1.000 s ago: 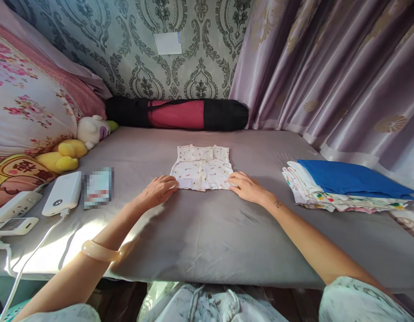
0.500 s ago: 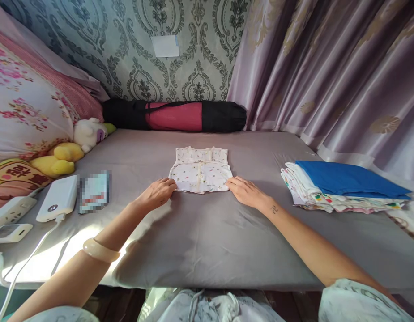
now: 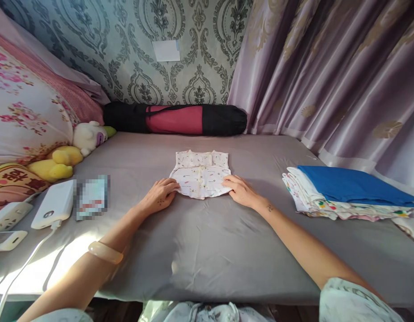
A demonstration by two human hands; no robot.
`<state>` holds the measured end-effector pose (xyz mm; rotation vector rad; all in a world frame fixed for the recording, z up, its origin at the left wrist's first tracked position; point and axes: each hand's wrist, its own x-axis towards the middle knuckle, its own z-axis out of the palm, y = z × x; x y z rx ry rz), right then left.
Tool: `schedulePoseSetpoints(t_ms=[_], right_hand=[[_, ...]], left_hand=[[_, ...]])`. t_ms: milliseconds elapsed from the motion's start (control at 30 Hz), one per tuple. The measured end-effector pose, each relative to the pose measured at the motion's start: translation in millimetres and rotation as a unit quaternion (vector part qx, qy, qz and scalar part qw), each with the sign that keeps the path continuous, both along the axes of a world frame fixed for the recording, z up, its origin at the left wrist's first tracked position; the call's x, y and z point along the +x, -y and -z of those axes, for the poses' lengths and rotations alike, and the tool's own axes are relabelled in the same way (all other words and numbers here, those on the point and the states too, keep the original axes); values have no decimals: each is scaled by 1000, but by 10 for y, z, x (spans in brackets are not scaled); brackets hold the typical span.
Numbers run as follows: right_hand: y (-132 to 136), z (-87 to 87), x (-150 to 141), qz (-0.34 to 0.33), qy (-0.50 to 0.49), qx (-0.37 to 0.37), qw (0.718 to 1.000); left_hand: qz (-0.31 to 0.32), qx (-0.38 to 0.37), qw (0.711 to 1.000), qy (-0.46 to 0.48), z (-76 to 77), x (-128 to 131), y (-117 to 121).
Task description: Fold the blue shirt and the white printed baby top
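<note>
A small white baby shirt (image 3: 200, 176) with a tiny coloured print lies partly folded on the grey bed sheet (image 3: 207, 250), its upper part turned down in a band. My left hand (image 3: 161, 192) pinches its lower left corner, fingers curled over the edge. At the opposite lower corner, my right hand (image 3: 241, 189) grips the cloth the same way. Between the two hands the lower hem sags slightly toward me. The thumbs are mostly hidden under the cloth.
Right of the shirt stands a stack of folded clothes (image 3: 314, 197) topped by a blue cloth (image 3: 354, 185). On the left are a white power bank (image 3: 54, 203) with a cable, a power strip (image 3: 10, 214) and plush toys (image 3: 89, 137). A black-and-red rolled bag (image 3: 175, 120) lies along the wall.
Both hands have closed further over the shirt's lower corners, fingers reaching farther onto the cloth. The hem now curves where it was nearly straight. The view has tilted slightly.
</note>
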<state>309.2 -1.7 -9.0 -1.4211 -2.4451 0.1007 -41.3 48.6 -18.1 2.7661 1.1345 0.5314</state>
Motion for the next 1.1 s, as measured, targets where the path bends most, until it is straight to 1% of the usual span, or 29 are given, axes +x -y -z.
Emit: schedulePoseSetpoints(t_ms=[67, 133, 200, 267, 433, 667, 833, 933, 1100], right_hand=[[-75, 34, 12, 3, -36, -16, 999], [-147, 31, 16, 19, -68, -30, 997], [-214, -4, 9, 39, -93, -30, 994], [-281, -49, -10, 56, -106, -19, 993], [-469, -101, -77, 109, -103, 32, 988], [-761, -90, -174, 158, -92, 93, 979], [-1023, -55, -183, 192, -47, 111, 974], [-1194, -5, -153, 207, -7, 95, 974], [-1386, 80, -102, 227, 17, 18, 974]], left_hand=[[1, -22, 999, 33, 8, -16, -74], [-29, -46, 996, 67, -3, 0, -143], [-69, -53, 991, 99, -25, 48, -204], [-91, -36, 987, 129, -46, 115, -265], [-108, 23, 980, 166, -55, 287, -467], [-166, 63, 971, 163, -69, 488, -769], [-206, 58, 965, 153, -69, 603, -996], [-236, 40, 962, 134, -65, 661, -1150], [-256, -25, 964, 63, -12, 703, -1373]])
